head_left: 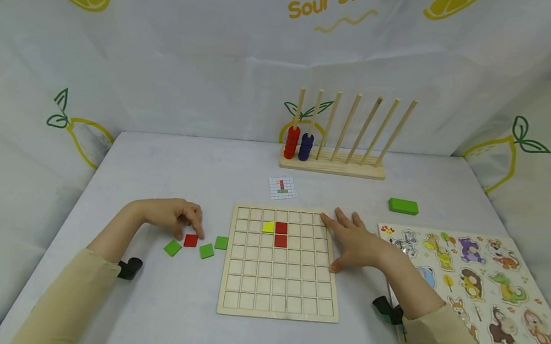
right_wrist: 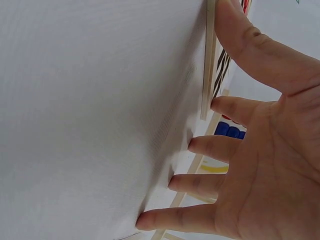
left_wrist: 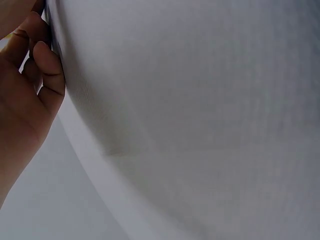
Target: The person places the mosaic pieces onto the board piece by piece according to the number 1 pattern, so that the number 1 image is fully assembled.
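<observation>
My left hand [head_left: 171, 215] is over the table at the left, its thumb and index finger on either side of a red square tile [head_left: 191, 241]. The tile lies flat, with the index fingertip right at its edge. In the left wrist view the other fingers [left_wrist: 50, 62] look bent. Green tiles [head_left: 206, 251] lie close by. My right hand [head_left: 355, 242] is spread, its index fingertip and thumb at the right edge of the wooden grid board [head_left: 277, 317]; its other fingertips rest on the table. One yellow piece [head_left: 268, 227] and two red tiles [head_left: 281, 234] sit in the board's upper cells.
Behind the board lies a small pattern card [head_left: 282, 188]. A peg stand [head_left: 333, 168] with red and dark blue beads stands at the back. To the right are a green block [head_left: 403, 206] and an animal puzzle board [head_left: 485, 275], partly under my right forearm.
</observation>
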`<act>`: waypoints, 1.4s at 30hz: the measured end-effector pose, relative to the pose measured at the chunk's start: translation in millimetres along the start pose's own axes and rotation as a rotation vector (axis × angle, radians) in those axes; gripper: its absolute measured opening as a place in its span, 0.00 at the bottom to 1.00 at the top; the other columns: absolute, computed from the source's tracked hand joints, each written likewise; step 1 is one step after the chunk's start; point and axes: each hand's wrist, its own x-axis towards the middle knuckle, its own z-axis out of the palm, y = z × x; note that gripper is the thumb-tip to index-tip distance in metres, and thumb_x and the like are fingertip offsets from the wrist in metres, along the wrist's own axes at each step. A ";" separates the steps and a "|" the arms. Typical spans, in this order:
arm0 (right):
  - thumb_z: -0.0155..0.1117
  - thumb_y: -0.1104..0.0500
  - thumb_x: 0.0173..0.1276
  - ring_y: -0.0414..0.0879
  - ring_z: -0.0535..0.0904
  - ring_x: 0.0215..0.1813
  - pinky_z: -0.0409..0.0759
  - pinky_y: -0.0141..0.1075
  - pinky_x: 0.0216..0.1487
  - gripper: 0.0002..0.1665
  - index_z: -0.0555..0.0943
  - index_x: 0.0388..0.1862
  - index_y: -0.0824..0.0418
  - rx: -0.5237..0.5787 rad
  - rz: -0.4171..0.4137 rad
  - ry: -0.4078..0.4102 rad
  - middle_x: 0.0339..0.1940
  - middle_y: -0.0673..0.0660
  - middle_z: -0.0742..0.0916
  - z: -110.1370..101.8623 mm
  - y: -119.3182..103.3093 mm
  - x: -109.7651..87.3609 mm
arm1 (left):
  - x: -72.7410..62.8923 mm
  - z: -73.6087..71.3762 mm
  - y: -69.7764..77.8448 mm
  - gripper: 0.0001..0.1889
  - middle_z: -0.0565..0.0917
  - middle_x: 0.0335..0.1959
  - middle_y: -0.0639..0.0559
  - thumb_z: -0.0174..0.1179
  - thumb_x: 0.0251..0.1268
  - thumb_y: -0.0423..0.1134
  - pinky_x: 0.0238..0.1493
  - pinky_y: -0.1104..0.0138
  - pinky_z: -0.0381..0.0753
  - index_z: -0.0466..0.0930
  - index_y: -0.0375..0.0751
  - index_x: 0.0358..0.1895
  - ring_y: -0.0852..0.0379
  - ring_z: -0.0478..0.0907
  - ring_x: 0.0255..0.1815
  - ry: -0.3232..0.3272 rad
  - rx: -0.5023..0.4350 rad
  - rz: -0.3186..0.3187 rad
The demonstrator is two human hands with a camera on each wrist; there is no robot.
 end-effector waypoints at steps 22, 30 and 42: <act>0.80 0.51 0.50 0.80 0.35 0.78 0.53 0.76 0.67 0.66 0.50 0.81 0.54 0.001 0.000 -0.007 0.81 0.71 0.47 0.6 -1.3 0.0 | 5.7 8.0 8.6 0.15 0.78 0.35 0.52 0.68 0.48 0.23 0.42 0.69 0.73 0.83 0.47 0.35 0.57 0.70 0.40 0.114 0.108 -0.066; 0.80 0.49 0.49 0.80 0.36 0.78 0.53 0.77 0.66 0.67 0.50 0.81 0.53 -0.005 -0.002 -0.004 0.82 0.70 0.48 -0.2 -0.3 0.0 | 7.5 7.6 9.5 0.14 0.75 0.35 0.51 0.67 0.44 0.22 0.40 0.67 0.73 0.79 0.44 0.31 0.54 0.70 0.38 0.161 0.112 -0.067; 0.80 0.50 0.50 0.78 0.35 0.78 0.53 0.76 0.67 0.66 0.50 0.81 0.52 0.008 0.007 -0.005 0.82 0.69 0.47 -0.9 -1.7 -1.0 | 12.5 4.3 9.8 0.10 0.82 0.26 0.54 0.67 0.49 0.25 0.36 0.68 0.73 0.77 0.42 0.27 0.59 0.75 0.29 0.203 0.099 -0.073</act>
